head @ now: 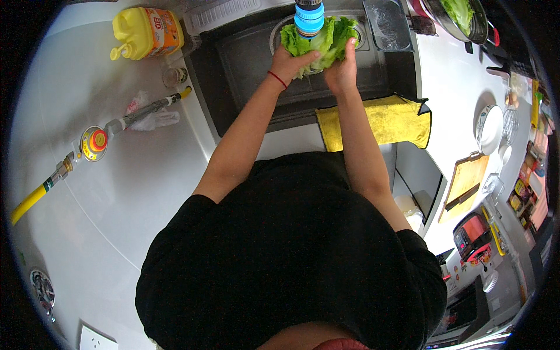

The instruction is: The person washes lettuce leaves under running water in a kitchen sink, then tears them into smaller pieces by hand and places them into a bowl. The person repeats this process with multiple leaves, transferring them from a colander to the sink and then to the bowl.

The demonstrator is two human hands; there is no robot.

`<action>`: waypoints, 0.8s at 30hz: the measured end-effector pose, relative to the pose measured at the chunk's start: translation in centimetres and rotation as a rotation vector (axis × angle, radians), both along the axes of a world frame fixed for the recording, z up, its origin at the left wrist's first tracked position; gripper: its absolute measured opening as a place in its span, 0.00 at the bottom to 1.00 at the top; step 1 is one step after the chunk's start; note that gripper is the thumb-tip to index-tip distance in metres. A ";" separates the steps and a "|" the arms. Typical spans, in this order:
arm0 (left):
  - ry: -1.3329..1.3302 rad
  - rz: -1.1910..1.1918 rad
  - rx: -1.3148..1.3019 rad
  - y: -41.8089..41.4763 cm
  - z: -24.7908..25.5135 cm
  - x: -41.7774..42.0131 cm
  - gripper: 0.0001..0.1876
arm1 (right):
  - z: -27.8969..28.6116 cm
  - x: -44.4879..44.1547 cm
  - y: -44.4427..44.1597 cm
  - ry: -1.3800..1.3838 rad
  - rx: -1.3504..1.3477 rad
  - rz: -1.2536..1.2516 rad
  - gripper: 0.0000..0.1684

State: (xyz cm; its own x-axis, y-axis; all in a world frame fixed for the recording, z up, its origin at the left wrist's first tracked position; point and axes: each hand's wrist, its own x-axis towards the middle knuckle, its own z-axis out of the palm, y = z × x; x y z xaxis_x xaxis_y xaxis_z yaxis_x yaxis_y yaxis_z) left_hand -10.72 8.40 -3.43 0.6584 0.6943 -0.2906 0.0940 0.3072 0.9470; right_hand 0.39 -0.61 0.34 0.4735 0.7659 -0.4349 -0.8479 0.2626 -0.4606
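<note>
Green lettuce leaves (326, 43) are held between both my hands over a dark sink (249, 74). My left hand (291, 63) grips their near left side, thumb lying across the leaves. On the right side, my right hand (343, 70) holds them with its thumb pointing up and its fingers hidden beneath. A faucet nozzle with a blue sleeve (309, 22) hangs right above the lettuce and covers part of it. Behind the leaves shows part of a round rim (274, 37), mostly hidden.
A yellow cloth (389, 120) drapes over the sink's front edge beneath my right forearm. A dark tray (388, 26) sits at the sink's right. Farther right are a pan with lettuce (459, 19), a white bowl (490, 129) and a knife (463, 197) on a cutting board (474, 175). A yellow jug (146, 34) stands left.
</note>
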 end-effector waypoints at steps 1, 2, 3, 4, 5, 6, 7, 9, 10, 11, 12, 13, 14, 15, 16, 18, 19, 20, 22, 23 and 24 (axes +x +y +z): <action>-0.038 0.008 -0.109 -0.1 0.2 -0.1 0.28 | -0.2 0.1 0.0 -0.027 -0.069 0.000 0.34; -0.077 0.016 -0.219 -0.2 0.5 -0.2 0.28 | -0.7 0.1 0.0 -0.053 -0.137 0.000 0.33; -0.114 0.027 -0.329 -0.3 0.6 -0.3 0.27 | -0.8 0.2 0.0 -0.079 -0.207 0.004 0.33; -0.145 0.010 -0.387 -0.2 0.7 -0.4 0.27 | -0.9 0.0 0.0 -0.159 -0.213 0.019 0.28; -0.176 -0.006 -0.445 0.0 0.7 -0.6 0.28 | -1.0 0.0 0.1 -0.199 -0.201 0.026 0.27; -0.206 -0.022 -0.502 0.1 0.8 -0.8 0.28 | -1.2 0.0 0.3 -0.238 -0.187 0.034 0.25; -0.198 -0.023 -0.488 0.1 0.8 -0.9 0.28 | -1.3 -0.1 0.5 -0.277 -0.173 0.041 0.24; -0.182 -0.025 -0.463 0.1 0.9 -1.0 0.28 | -1.3 -0.1 0.6 -0.315 -0.205 0.036 0.22; -0.134 -0.015 -0.414 0.1 1.0 -0.9 0.28 | -1.2 -0.1 0.6 -0.334 -0.221 0.034 0.21; -0.087 -0.005 -0.366 0.1 1.1 -0.8 0.28 | -1.1 -0.2 0.7 -0.311 -0.233 0.001 0.20; -0.042 0.004 -0.317 0.0 1.4 -0.6 0.28 | -1.0 -0.2 0.7 -0.290 -0.244 -0.033 0.20; -0.080 0.013 -0.318 0.0 1.7 -0.5 0.27 | -0.8 -0.3 0.8 -0.268 -0.255 -0.067 0.20; -0.119 0.022 -0.318 -0.2 1.9 -0.4 0.27 | -0.7 -0.5 1.1 -0.310 -0.270 -0.115 0.18; -0.158 0.033 -0.317 -0.2 2.1 -0.4 0.27 | -0.9 -0.8 1.2 -0.318 -0.264 -0.169 0.18; -0.181 0.051 -0.352 -0.3 1.8 -0.3 0.27 | -1.3 -1.0 1.4 -0.326 -0.258 -0.223 0.19; -0.225 0.089 -0.424 -0.6 1.2 -0.2 0.27 | -1.4 -1.5 1.6 -0.287 -0.247 -0.312 0.20; -0.245 0.127 -0.463 -0.8 1.0 -0.1 0.26 | -1.2 -1.8 1.7 -0.240 -0.243 -0.347 0.20; -0.265 0.165 -0.503 -1.2 0.8 0.0 0.25 | -1.0 -2.0 1.7 -0.193 -0.238 -0.383 0.21; -0.299 0.237 -0.621 -1.5 0.4 0.3 0.24 | -1.5 -2.2 1.6 -0.219 -0.222 -0.449 0.24; -0.311 0.271 -0.701 -1.5 0.1 0.5 0.23 | -1.7 -2.2 1.5 -0.232 -0.214 -0.482 0.26; -0.321 0.305 -0.782 -1.5 -0.2 0.5 0.23 | -1.2 -2.3 1.5 -0.188 -0.241 -0.510 0.26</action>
